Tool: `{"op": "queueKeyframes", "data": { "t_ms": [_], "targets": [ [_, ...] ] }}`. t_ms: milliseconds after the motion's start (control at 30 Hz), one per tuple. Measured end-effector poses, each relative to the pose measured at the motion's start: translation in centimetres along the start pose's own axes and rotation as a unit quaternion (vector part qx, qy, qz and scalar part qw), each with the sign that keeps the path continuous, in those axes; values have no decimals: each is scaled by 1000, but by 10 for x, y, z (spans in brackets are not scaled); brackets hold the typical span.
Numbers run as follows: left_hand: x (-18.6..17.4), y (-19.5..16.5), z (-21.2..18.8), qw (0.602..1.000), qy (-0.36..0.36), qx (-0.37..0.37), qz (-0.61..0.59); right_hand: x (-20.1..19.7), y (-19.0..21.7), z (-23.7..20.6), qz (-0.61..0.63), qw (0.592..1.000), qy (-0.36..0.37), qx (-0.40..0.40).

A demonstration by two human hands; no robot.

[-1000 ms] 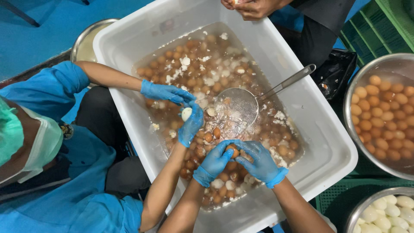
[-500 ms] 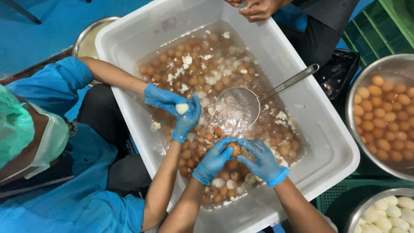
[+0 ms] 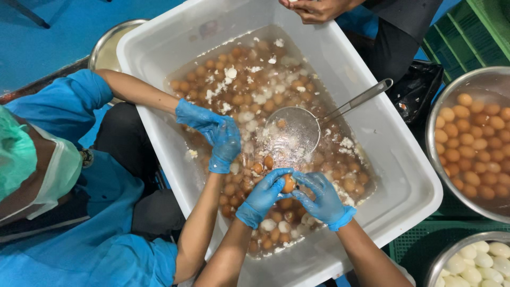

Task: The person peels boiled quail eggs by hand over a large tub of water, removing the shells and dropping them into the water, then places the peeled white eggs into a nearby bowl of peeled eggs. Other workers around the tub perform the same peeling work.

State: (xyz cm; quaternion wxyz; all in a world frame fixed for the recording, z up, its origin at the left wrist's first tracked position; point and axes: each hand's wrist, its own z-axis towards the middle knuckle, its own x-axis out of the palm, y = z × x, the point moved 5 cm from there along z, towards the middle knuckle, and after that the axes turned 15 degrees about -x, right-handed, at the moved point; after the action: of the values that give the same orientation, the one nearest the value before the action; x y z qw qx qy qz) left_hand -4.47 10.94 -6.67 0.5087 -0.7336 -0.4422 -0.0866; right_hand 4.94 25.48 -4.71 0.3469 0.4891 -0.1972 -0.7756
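Both my gloved hands pinch one brown egg (image 3: 288, 183) over the white tub (image 3: 414, 175): left hand (image 3: 264, 195) curled on it from eight o'clock, right hand (image 3: 321, 199) from four o'clock, fingertips meeting, equally near; its long axis is hidden.

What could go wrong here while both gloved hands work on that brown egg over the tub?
The egg, pinched between left hand and right hand, may slip into the water. A co-worker's gloved hands work close by, so bumping is possible. Shell bits could miss the strainer and cloud the white tub.
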Motion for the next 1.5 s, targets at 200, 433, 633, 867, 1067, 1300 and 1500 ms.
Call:
{"op": "queueKeyframes", "data": {
  "t_ms": [200,433,633,867,1067,1300,1500],
  "targets": [
    [2,-2,-3,999,-21,-18,41,-2,7,7,9,1000,-19,-15],
    [4,-1,3,983,-47,83,154,3,5,9,43,999,-3,16],
    [2,3,3,969,-83,78,219,5,9,12,68,997,-11,29],
    [6,1,-2,974,-47,54,213,7,6,7,64,998,2,26],
    [1,1,-1,992,-59,5,112,16,0,-2,27,997,-3,78],
    [-3,-3,3,992,-34,82,85,-1,11,8,-1,998,-58,-32],
    [-11,9,8,998,-36,40,18,4,9,8,5,999,-23,42]
  ]
}}
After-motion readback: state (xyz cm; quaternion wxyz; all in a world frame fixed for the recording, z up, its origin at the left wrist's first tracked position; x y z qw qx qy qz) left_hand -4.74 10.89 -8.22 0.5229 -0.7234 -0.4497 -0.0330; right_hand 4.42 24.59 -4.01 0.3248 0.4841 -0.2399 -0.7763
